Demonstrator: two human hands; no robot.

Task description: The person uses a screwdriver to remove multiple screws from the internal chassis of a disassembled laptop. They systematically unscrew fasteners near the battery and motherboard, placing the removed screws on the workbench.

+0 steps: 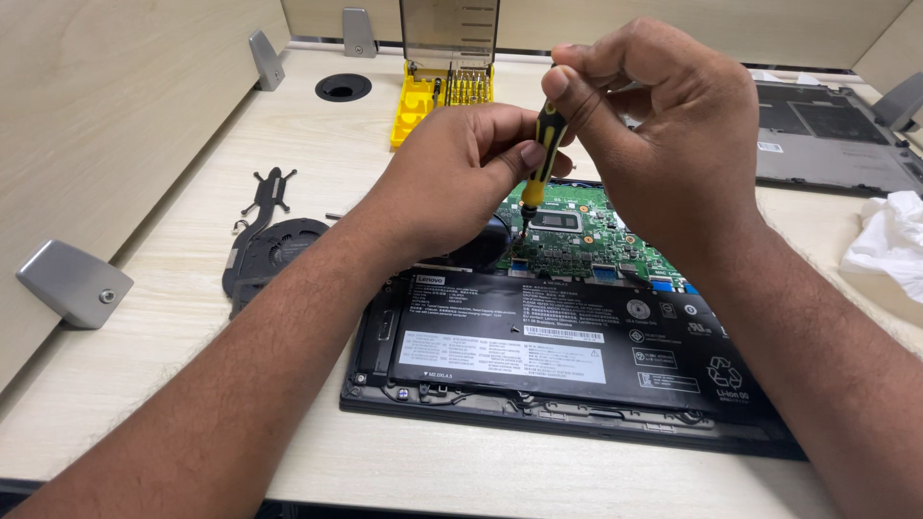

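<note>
An opened laptop (577,404) lies on the desk with its black battery (567,341) in front and its green circuit board (586,235) behind. A yellow-and-black screwdriver (540,159) stands nearly upright with its tip on the board's left part. My right hand (663,125) pinches the top of the handle. My left hand (461,173) grips the lower handle with thumb and fingers and rests over the laptop's upper left, hiding what lies under it.
A removed black fan with its heat pipe (269,240) lies left of the laptop. A yellow bit case (437,82) with its lid up stands at the back. The grey bottom cover (827,135) and a crumpled white cloth (889,240) are at the right. Wooden dividers wall the desk.
</note>
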